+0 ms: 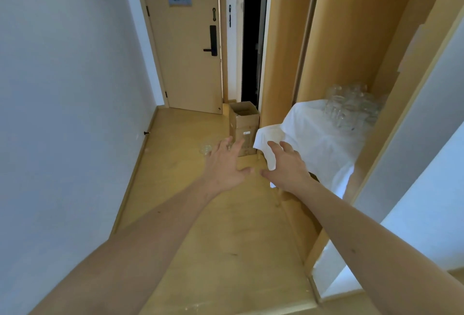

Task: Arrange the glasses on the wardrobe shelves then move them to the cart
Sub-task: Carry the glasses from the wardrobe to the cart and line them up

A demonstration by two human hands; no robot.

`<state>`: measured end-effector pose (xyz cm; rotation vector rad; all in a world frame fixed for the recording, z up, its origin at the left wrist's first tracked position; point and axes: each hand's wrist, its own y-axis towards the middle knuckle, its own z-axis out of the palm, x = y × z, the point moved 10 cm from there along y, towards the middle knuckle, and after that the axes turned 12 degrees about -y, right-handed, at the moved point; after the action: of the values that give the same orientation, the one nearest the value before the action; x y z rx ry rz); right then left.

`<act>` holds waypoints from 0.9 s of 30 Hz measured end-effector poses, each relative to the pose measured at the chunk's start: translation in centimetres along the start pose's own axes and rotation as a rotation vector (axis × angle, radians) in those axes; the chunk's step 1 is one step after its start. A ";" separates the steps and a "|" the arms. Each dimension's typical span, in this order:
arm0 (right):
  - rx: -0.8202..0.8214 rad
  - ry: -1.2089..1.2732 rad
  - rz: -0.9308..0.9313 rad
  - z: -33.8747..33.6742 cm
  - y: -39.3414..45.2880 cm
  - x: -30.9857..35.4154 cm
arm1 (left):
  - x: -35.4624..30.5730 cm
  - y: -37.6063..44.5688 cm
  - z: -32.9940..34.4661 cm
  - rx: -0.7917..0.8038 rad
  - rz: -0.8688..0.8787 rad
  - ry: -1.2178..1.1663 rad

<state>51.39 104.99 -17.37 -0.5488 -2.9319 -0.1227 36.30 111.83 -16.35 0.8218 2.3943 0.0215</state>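
Note:
Several clear glasses (350,107) stand crowded together at the back of a wardrobe shelf covered by a white cloth (311,136), on the right. One more clear glass (206,149) sits on the wooden floor, just left of my left hand (224,164). My left hand is stretched forward, palm down, fingers spread, holding nothing. My right hand (286,166) reaches out beside it, also empty with fingers apart, close to the hanging corner of the cloth. No cart is in view.
An open cardboard box (244,123) stands on the floor beyond my hands, against the wardrobe side. A closed wooden door (185,46) with a black handle ends the narrow hallway. A white wall runs along the left.

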 end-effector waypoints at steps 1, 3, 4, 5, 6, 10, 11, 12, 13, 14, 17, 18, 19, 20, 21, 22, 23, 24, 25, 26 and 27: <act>0.003 -0.005 -0.003 0.3 1.0 -0.1 | 0.3 1.0 0.1 -0.003 0.000 -0.003; 0.004 -0.005 -0.009 0.8 3.3 -0.4 | 0.8 3.1 0.4 -0.009 0.001 -0.001; 0.004 -0.001 -0.009 0.9 4.6 -0.6 | 1.0 4.3 0.7 -0.009 0.001 0.004; 0.003 0.005 -0.011 1.1 5.9 -0.9 | 1.2 5.6 1.0 -0.011 0.001 0.007; 0.001 0.010 -0.017 1.2 7.2 -1.1 | 1.4 7.0 1.2 -0.014 0.000 0.009; -0.019 0.009 -0.029 1.3 13.1 -2.7 | 1.7 12.9 2.1 -0.030 0.010 0.031; -0.018 0.021 -0.025 1.3 14.5 -3.3 | 1.7 14.4 2.4 -0.033 0.017 0.035; -0.018 0.036 -0.021 1.3 16.1 -4.1 | 1.5 16.2 2.9 -0.033 0.023 0.034; -0.017 0.048 -0.021 1.3 17.2 -4.5 | 1.4 17.3 3.2 -0.031 0.025 0.028; -0.017 0.061 -0.020 1.3 18.3 -5.1 | 1.2 18.6 3.7 -0.026 0.026 0.020; -0.014 0.093 -0.003 1.3 21.9 -7.4 | 0.4 23.1 5.4 -0.001 0.031 0.021; -0.013 0.093 0.006 1.3 23.2 -8.2 | 0.0 24.6 5.9 0.005 0.036 0.026; -0.013 0.093 0.019 1.3 24.4 -9.1 | -0.3 26.0 6.4 0.008 0.046 0.032; -0.012 0.092 0.033 1.4 25.4 -9.8 | -0.7 27.3 6.9 0.010 0.060 0.034; -0.009 0.091 0.046 1.5 26.4 -10.5 | -1.1 28.5 7.4 0.016 0.071 0.025; -0.004 0.089 0.056 1.7 27.3 -11.1 | -1.3 29.6 8.0 0.025 0.077 0.011; 0.002 0.086 0.064 1.9 28.0 -11.6 | -1.5 30.5 8.5 0.034 0.079 -0.002; 0.006 0.081 0.072 2.2 28.7 -12.1 | -1.7 31.5 9.0 0.039 0.081 -0.013; 0.011 0.075 0.080 2.5 29.3 -12.6 | -1.9 32.5 9.4 0.038 0.088 -0.021; 0.016 0.069 0.091 2.7 30.0 -13.2 | -2.1 33.4 9.8 0.036 0.100 -0.027; 0.021 0.062 0.103 2.9 30.6 -13.8 | -2.2 34.3 10.2 0.041 0.112 -0.032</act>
<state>74.84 128.88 -20.93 -0.6791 -2.8345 -0.0943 62.32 136.55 -16.65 0.9675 2.3236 0.0047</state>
